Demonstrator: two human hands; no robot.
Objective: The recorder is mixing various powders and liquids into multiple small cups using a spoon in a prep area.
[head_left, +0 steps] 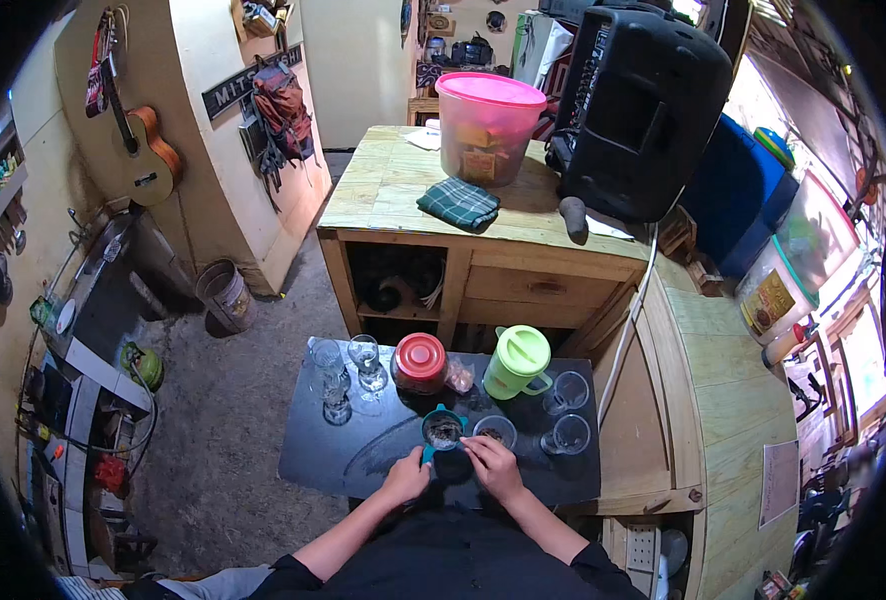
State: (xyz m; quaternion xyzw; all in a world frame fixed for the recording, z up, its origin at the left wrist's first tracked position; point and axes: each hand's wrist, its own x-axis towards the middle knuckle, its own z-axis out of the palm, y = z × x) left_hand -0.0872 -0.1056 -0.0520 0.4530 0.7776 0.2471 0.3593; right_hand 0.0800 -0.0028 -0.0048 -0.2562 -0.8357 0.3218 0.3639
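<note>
My left hand (408,477) is closed around the handle of a small teal strainer (444,430), held over the near part of a dark table (363,440). Something dark and greyish shows in its mesh. At the strainer's right rim, the fingertips of my right hand (494,466) are pinched together; what they hold, if anything, is too small to make out. Just beyond that hand stands a clear container (496,430) with dark matter inside. A red-lidded jar (421,362) and a light green pitcher (519,362) stand farther back.
Stemmed glasses (367,362) stand at the table's left, clear glasses (567,436) at its right. A small pinkish bag (459,376) lies by the jar. Behind is a wooden cabinet (543,288) bearing a pink tub (485,130), folded checked cloth (459,203) and black speaker (643,120).
</note>
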